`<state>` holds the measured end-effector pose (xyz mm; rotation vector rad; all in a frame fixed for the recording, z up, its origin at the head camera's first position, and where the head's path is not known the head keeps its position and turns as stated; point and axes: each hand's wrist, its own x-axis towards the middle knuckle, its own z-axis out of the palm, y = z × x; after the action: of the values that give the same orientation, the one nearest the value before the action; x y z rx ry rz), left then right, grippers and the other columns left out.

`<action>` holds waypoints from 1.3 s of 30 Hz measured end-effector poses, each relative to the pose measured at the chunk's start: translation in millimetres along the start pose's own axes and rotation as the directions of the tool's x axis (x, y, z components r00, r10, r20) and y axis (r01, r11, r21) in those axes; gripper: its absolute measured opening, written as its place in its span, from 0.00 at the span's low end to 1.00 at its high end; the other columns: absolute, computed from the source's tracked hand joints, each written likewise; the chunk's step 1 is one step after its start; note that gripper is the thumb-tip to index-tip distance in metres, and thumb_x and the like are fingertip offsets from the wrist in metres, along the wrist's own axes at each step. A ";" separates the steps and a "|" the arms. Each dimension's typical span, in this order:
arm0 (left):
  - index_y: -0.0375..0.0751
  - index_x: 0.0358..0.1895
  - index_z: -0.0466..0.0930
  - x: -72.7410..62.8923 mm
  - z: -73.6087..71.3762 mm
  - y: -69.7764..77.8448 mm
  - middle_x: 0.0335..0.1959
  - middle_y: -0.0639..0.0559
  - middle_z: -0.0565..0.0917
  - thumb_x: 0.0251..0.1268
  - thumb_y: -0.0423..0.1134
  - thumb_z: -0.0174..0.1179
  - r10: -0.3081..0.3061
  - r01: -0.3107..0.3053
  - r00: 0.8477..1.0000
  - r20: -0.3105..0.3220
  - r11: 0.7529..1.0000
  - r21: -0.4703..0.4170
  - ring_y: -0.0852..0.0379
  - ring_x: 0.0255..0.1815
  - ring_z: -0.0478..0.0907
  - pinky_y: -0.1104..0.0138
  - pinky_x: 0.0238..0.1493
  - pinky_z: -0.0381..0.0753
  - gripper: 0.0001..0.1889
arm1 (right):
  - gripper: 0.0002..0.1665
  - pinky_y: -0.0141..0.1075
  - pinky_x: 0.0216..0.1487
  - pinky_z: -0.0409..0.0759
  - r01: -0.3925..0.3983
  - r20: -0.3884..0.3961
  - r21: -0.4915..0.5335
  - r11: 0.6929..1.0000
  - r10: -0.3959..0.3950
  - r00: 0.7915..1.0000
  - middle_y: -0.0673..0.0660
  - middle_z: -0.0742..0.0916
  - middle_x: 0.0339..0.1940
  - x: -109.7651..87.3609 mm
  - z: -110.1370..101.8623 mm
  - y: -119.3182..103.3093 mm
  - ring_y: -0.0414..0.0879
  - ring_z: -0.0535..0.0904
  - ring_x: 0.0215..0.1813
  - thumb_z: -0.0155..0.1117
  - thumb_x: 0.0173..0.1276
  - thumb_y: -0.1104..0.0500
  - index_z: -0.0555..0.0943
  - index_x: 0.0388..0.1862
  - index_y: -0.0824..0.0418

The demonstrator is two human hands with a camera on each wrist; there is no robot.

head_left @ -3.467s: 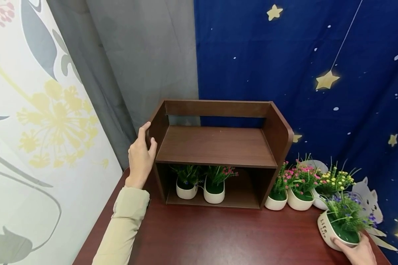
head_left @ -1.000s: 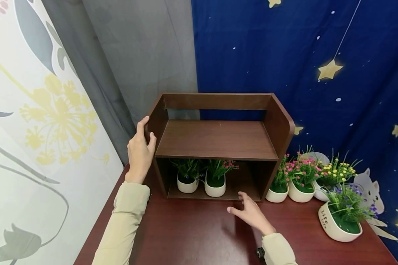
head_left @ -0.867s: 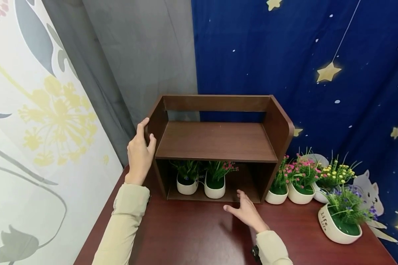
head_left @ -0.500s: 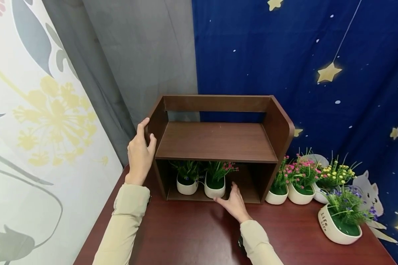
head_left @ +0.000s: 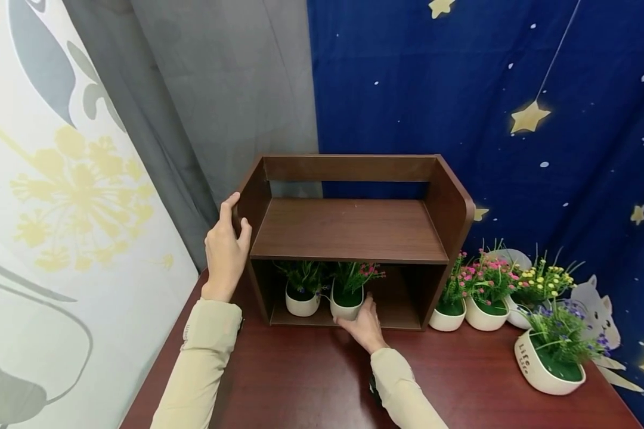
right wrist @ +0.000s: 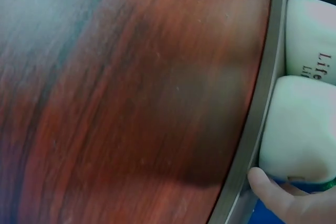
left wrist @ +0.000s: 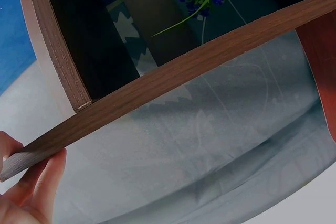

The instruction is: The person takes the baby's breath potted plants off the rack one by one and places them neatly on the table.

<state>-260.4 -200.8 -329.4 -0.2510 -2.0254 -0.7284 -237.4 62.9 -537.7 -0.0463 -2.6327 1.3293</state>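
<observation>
A brown two-tier wooden shelf (head_left: 354,229) stands on the table. My left hand (head_left: 225,253) grips the front edge of its left side panel, thumb on one side and fingers on the other, as the left wrist view confirms. In the lower compartment sit two potted plants in white pots: a left one with blue flowers (head_left: 302,305) and a right one with pink flowers (head_left: 346,311). My right hand (head_left: 364,328) is at the right pot's front right side, thumb low at the front, fingers extended along its side. Whether it presses the pot is unclear.
Right of the shelf stand white-potted plants with pink flowers (head_left: 485,316) and yellow flowers (head_left: 547,283). A larger pot marked "Life" with purple flowers (head_left: 550,369) is near the table's right edge. Blue and grey curtains (head_left: 375,77) hang behind.
My right hand has let go of the purple-flowered pot at the right, then moved left across the table to the right pot in the shelf. My left hand has stayed on the panel.
</observation>
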 end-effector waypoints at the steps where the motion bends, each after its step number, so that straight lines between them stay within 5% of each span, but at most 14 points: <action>1: 0.45 0.65 0.67 0.2 -0.3 -0.2 0.13 0.48 0.65 0.64 0.31 0.53 0.000 0.000 1.000 -0.003 1.000 0.001 0.56 0.10 0.54 0.62 0.14 0.55 0.24 | 0.65 0.54 0.52 0.69 -0.004 -0.003 -0.004 1.000 0.004 1.000 0.76 0.69 0.57 0.4 1.8 -1.2 0.67 0.69 0.56 0.76 0.43 0.46 0.51 0.67 0.77; 14: 0.46 0.65 0.67 -0.6 -4.6 -2.7 0.13 0.48 0.65 0.65 0.31 0.52 -0.004 0.004 1.000 0.001 1.000 0.016 0.57 0.10 0.53 0.63 0.14 0.55 0.24 | 0.64 0.55 0.45 0.73 -0.061 -0.148 -0.095 0.994 0.046 0.988 0.74 0.71 0.54 3.9 20.6 -11.3 0.67 0.73 0.50 0.78 0.40 0.43 0.56 0.66 0.76; 20: 0.46 0.65 0.67 0.0 -5.5 -2.9 0.13 0.48 0.65 0.65 0.31 0.53 -0.005 0.005 1.000 -0.002 1.000 0.016 0.57 0.10 0.54 0.63 0.14 0.56 0.24 | 0.63 0.55 0.46 0.72 -0.043 -0.157 -0.076 0.996 0.031 0.987 0.74 0.71 0.53 5.8 23.3 -10.7 0.67 0.72 0.50 0.77 0.41 0.44 0.56 0.65 0.77; 28: 0.47 0.65 0.66 1.0 -3.3 1.9 0.13 0.47 0.66 0.65 0.32 0.53 -0.024 0.024 0.999 0.030 1.000 0.002 0.55 0.10 0.56 0.62 0.15 0.58 0.25 | 0.67 0.57 0.47 0.71 -0.116 -0.140 -0.086 0.990 0.103 0.985 0.75 0.70 0.56 7.0 22.8 -14.3 0.70 0.70 0.53 0.77 0.40 0.39 0.55 0.67 0.75; 39: 0.46 0.65 0.66 0.6 -3.1 1.5 0.13 0.48 0.65 0.65 0.32 0.53 -0.005 0.005 1.000 0.025 1.000 0.002 0.56 0.10 0.56 0.62 0.15 0.57 0.24 | 0.57 0.55 0.40 0.74 -0.081 -0.188 -0.127 0.989 0.057 0.981 0.71 0.75 0.48 10.9 22.8 -8.2 0.66 0.75 0.44 0.76 0.40 0.41 0.64 0.60 0.75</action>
<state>-257.9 -201.5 -327.1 -0.2553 -2.0513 -0.7297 -251.8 41.2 -542.7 -0.2691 -2.5789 1.1072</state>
